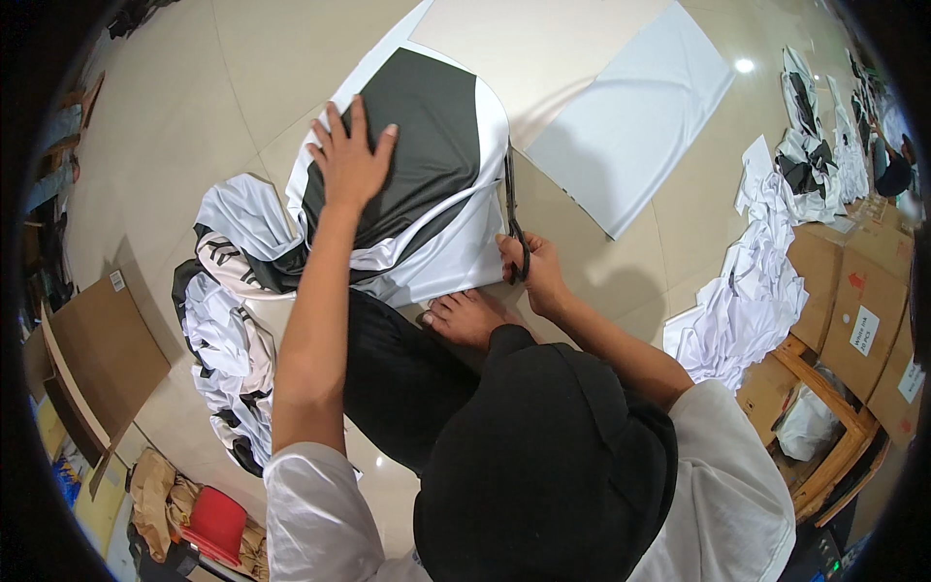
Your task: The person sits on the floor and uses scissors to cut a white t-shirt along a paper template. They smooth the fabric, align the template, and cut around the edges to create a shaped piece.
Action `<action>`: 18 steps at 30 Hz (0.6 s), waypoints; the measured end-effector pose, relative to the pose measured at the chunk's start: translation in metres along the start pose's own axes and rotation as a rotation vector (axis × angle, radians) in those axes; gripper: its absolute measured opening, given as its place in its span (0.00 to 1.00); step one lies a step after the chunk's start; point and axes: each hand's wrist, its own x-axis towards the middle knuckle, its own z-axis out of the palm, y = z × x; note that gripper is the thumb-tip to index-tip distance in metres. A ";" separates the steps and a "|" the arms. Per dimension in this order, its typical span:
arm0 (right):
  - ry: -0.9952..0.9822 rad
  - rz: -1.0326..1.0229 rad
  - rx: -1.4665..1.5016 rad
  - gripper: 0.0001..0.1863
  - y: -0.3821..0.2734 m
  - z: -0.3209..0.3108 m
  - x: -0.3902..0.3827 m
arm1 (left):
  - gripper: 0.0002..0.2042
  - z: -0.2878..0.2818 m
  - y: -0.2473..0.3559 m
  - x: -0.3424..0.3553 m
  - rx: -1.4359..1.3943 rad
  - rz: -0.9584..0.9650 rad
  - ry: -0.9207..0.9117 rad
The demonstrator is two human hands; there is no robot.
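A piece of white fabric with a large black panel (427, 126) lies spread on the tiled floor in front of me. My left hand (351, 167) rests flat on its left side, fingers spread over the black part. In my right hand (538, 270) is a pair of black scissors (511, 199), its blades pointing away from me along the fabric's right edge. Whether the blades are apart cannot be made out. Folds run across the fabric's near part, close to my bare foot (467, 318). A flat pale grey-white fabric piece (640, 121) lies farther right.
Heaped black-and-white fabric pieces (221, 325) lie at my left. To the right are a long pile of white cloth scraps (742, 291), stacked cardboard boxes (846, 291) and a wooden frame (824, 466). An open cardboard box (112, 339) stands far left. Another person (890, 170) sits at the far right.
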 end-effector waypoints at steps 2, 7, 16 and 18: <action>0.019 0.025 0.007 0.16 0.000 0.000 -0.003 | 0.41 -0.002 -0.017 0.008 0.041 0.029 -0.028; 0.019 0.012 0.001 0.16 0.001 0.002 -0.005 | 0.41 0.000 -0.032 0.008 0.012 0.061 0.005; 0.006 0.012 0.011 0.15 0.004 0.011 0.001 | 0.23 -0.022 0.044 -0.016 -0.530 0.339 -0.158; 0.017 0.018 0.015 0.16 0.002 0.013 0.002 | 0.17 -0.040 0.081 -0.037 -0.461 0.479 -0.251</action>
